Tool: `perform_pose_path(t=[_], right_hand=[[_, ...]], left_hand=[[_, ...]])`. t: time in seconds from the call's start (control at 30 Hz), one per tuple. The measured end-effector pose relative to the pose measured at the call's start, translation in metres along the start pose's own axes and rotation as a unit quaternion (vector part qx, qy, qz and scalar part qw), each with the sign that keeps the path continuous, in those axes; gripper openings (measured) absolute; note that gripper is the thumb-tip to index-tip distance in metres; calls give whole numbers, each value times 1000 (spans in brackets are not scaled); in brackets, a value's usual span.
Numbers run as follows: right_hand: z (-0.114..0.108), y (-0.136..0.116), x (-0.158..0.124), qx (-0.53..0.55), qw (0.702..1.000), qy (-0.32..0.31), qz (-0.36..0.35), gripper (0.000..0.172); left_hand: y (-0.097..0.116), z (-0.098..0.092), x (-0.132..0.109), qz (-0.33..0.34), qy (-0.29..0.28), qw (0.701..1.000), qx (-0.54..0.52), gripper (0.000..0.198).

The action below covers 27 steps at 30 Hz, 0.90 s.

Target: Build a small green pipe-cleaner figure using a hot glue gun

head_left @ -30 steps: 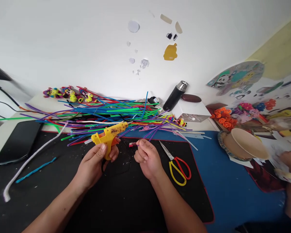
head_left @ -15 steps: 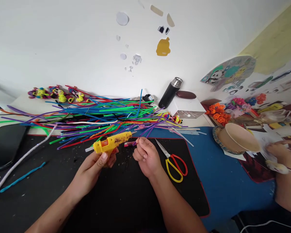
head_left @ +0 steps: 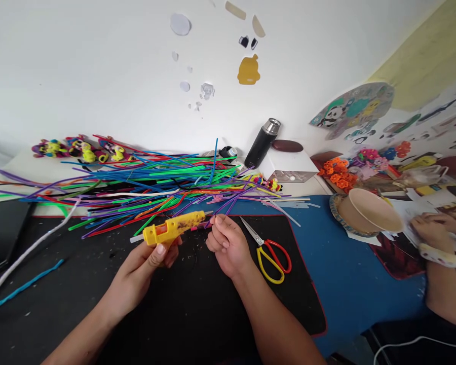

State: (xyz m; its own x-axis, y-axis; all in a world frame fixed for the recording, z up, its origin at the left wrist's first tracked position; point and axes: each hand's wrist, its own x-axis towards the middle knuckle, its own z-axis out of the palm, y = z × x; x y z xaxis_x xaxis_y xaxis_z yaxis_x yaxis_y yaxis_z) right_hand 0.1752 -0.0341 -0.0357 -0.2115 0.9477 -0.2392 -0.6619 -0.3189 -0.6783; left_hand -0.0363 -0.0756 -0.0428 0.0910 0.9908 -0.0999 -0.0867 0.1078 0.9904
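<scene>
A yellow hot glue gun (head_left: 177,226), darkly stained along its barrel, is gripped in my left hand (head_left: 144,263) with its nozzle pointing right. A pale glue stick pokes out of its rear end. Just beyond the nozzle tip, my right hand (head_left: 230,246) is closed in a pinch; whatever lies between thumb and forefinger is too small to make out. Scissors (head_left: 270,257) with one red and one yellow handle lie right of that hand. Both hands are above a black mat (head_left: 197,309), and a twisted blue pipe cleaner (head_left: 26,285) rests at the left.
Behind the hands spreads a heap of coloured pipe cleaners (head_left: 144,175), with small figures (head_left: 85,149) at its left. A black thermos (head_left: 263,143) stands near a white box (head_left: 294,170). At right are a bowl (head_left: 376,213) and another person's hands (head_left: 433,230).
The view has shifted slightly, so the background sits further left. The glue gun's nozzle has come closer to my right fingertips. The other person's hands have moved a little.
</scene>
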Motion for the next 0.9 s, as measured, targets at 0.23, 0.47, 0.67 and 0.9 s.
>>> perform_pose_path(t=[0.23, 0.47, 0.67, 0.9], right_hand=[[0, 0, -1, -11, 1000, 0, -3, 29], [1, 0, -1, -12, 1000, 0, -2, 30], [1, 0, -1, -9, 1000, 0, -1, 30], [2, 1, -1, -12, 1000, -3, -6, 30]], left_hand=[[6, 3, 0, 3, 4, 1000, 0, 56], [5, 3, -1, 1, 10, 1000, 14, 56], [5, 3, 0, 3, 9, 1000, 26, 56], [6, 3, 0, 1, 6, 999, 37, 57]])
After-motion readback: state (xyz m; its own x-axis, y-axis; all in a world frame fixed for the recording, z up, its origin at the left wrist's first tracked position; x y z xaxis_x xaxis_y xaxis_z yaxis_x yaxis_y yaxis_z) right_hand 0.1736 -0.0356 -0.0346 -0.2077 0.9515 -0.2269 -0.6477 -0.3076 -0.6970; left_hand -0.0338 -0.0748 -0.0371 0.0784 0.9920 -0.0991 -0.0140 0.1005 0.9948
